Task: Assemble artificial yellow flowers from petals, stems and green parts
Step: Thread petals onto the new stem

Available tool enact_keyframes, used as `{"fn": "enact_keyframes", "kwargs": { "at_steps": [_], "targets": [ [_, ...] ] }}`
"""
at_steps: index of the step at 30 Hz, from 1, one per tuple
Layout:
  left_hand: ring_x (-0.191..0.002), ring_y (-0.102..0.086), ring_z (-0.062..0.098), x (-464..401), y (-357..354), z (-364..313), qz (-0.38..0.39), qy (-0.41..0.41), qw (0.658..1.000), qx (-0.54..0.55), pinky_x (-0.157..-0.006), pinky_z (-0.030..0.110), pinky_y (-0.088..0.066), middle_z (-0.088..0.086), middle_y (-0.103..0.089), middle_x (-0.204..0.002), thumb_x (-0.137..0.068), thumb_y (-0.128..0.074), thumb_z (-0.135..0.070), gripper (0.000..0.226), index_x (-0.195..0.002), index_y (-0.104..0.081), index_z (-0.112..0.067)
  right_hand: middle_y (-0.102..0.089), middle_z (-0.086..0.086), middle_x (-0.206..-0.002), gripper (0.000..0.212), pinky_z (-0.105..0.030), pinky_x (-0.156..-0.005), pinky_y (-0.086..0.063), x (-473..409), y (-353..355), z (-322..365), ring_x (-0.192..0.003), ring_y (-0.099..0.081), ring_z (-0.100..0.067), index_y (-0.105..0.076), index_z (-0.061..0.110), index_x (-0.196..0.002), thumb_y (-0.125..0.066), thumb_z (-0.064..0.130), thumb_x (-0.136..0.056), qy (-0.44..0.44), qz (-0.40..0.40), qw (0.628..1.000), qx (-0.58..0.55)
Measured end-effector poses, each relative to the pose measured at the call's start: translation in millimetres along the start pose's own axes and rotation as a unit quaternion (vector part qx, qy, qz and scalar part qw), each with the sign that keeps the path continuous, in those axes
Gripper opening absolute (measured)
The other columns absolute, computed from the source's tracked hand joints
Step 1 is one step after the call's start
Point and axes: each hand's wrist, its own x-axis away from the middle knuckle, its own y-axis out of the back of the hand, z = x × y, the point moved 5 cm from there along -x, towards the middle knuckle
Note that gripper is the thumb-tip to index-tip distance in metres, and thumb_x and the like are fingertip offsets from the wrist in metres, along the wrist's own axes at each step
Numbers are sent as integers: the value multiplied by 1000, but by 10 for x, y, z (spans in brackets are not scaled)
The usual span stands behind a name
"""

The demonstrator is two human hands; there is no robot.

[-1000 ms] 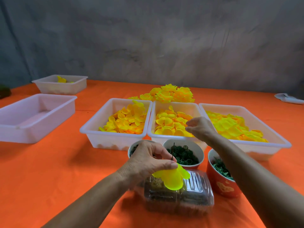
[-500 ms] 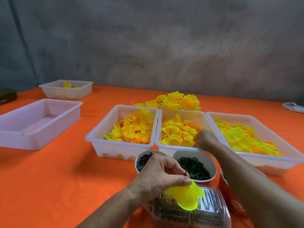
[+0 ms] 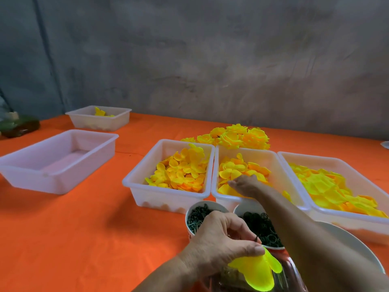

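My left hand [image 3: 223, 241] pinches a bright yellow petal piece [image 3: 257, 270] with a thin dark stem tip at my fingertips, low in the view above a clear plastic box [image 3: 288, 277]. My right hand [image 3: 245, 185] reaches down into the middle white tray [image 3: 273, 157] of orange-yellow petals [image 3: 233, 167], fingers curled among them; whether it holds one is hidden. Trays of petals stand left [image 3: 179, 171] and right [image 3: 336, 186]. Finished yellow flowers [image 3: 233, 135] lie behind the trays.
Two white cups of dark green rings [image 3: 195, 216] [image 3: 261, 226] stand in front of the trays, another bowl [image 3: 353, 243] at the right under my forearm. An empty white tray [image 3: 59, 159] and a smaller tray [image 3: 99, 118] stand at the left on the orange cloth.
My right hand has moved from above the tray's near edge down into the middle tray's petals. The camera has tilted up. My left hand keeps its hold on the yellow petal piece.
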Motion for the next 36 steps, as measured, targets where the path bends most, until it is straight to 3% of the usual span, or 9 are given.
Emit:
{"fn": "enact_keyframes", "kwargs": {
  "at_steps": [2, 5, 8, 13, 19, 23, 30, 34, 36],
  "targets": [
    [-72, -63, 10, 1, 3, -2, -2, -3, 1000, -4, -72, 33, -51, 9, -73, -79, -63, -81, -30, 9, -63, -72, -31, -50, -25, -90, 44, -38, -94, -36, -2, 52, 17, -110, -46, -36, -36, 18, -62, -33, 36, -102, 9, -50, 998, -31],
    [-73, -63, 12, -2, 2, 5, -6, -2, 1000, -1, -74, 36, -52, 10, -73, -79, -63, -81, -28, 8, -63, -73, -30, -39, -12, -62, 43, -28, -54, -26, 32, 121, -7, -66, -38, -19, -43, 10, -55, -50, 21, -96, 26, -87, 989, -114],
    [-74, -63, 14, 3, 0, 7, -9, -2, 1000, -1, -75, 38, -52, 12, -73, -80, -63, -81, -29, 8, -64, -73, -30, -65, -29, -92, 23, -31, -61, -35, 71, 175, -42, -75, -56, -22, -69, -10, -87, -61, 11, -88, 18, -126, 978, -166],
    [-75, -63, 13, 1, 13, -7, -6, 2, 1000, -10, -77, 42, -53, 12, -73, -84, -63, -81, -32, 9, -63, -72, -32, -66, -16, -116, 27, -33, -83, -48, 13, 177, -17, -110, -60, -29, -68, 1, -110, -64, 8, -85, -14, -101, 980, -169],
    [-77, -64, 17, -8, 5, 39, -9, 10, 1000, 26, -82, 45, -54, 12, -72, -80, -55, -82, -37, 14, -62, -72, -29, -68, -18, -92, 18, -38, -68, -53, 100, 367, -327, -74, -63, -31, -73, 6, -96, -60, 0, -85, -67, -247, 912, -321],
    [-71, -64, 10, -26, 10, 70, -3, 13, 1000, 21, -70, 30, -53, 3, -73, -75, -54, -82, -40, 19, -64, -74, -27, -58, -9, -64, 8, -27, -42, -50, 247, 381, -675, -46, -54, -20, -69, 4, -91, -67, 2, -83, -101, -249, 877, -399],
    [-71, -65, 9, -48, 6, 62, 7, 6, 1000, 10, -70, 28, -53, 3, -74, -75, -55, -83, -39, 20, -66, -75, -25, -58, -2, -66, 8, -29, -46, -50, 290, 245, -696, -49, -60, -17, -63, 15, -89, -69, 11, -85, -29, -249, 894, -373],
    [-73, -66, 11, -49, 9, 50, 11, 9, 1000, 1, -74, 34, -53, 5, -74, -77, -56, -83, -40, 20, -67, -75, -25, -62, -4, -63, 7, -39, -63, -55, 302, 247, -680, -57, -63, -19, -68, 9, -85, -68, 17, -86, -4, -275, 909, -314],
    [-72, -65, 10, -42, 5, 37, 9, 9, 1000, 0, -72, 33, -52, 3, -74, -76, -55, -83, -40, 19, -66, -74, -26, -60, -4, -65, 9, -31, -62, -48, 306, 237, -675, -57, -57, -16, -70, 9, -83, -70, 18, -84, 5, -269, 917, -294]
  ]
}}
